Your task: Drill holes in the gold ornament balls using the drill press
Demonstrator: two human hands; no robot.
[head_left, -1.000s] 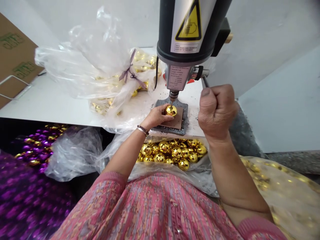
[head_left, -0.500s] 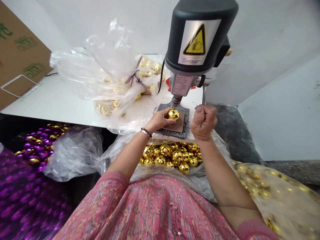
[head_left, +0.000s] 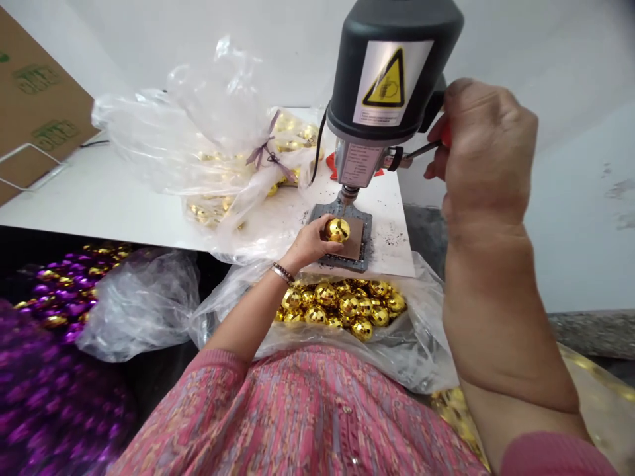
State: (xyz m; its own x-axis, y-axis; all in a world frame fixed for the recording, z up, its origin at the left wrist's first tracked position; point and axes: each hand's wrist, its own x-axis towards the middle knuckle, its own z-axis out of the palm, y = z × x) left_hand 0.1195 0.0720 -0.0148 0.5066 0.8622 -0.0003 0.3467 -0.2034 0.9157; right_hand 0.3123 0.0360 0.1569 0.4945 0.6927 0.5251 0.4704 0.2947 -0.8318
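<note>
My left hand (head_left: 315, 242) grips a shiny gold faceted ball (head_left: 338, 231) between thumb and fingers. The ball sits over a brown square pad (head_left: 353, 246) on the grey base (head_left: 364, 215) of a small drill press (head_left: 356, 158). Above the ball is the drill chuck (head_left: 349, 192), with a thin bit pointing down; whether it touches the ball I cannot tell. High on the right, my right hand (head_left: 489, 145) is closed around the red-ended feed lever (head_left: 421, 151) at the machine's side. A yellow warning label marks the black motor housing.
Below the table edge, an open clear bag holds several gold balls (head_left: 347, 305). Tied plastic bags (head_left: 218, 165) cover the white table (head_left: 124, 205) at left. Purple and gold balls (head_left: 64, 291) lie lower left. A cardboard box (head_left: 40, 99) stands far left. Dark shavings dot the tabletop.
My right hand has risen from beside the base to up by the motor, and the lever has swung up with it. The chuck sits higher above the ball. My left hand keeps holding the ball.
</note>
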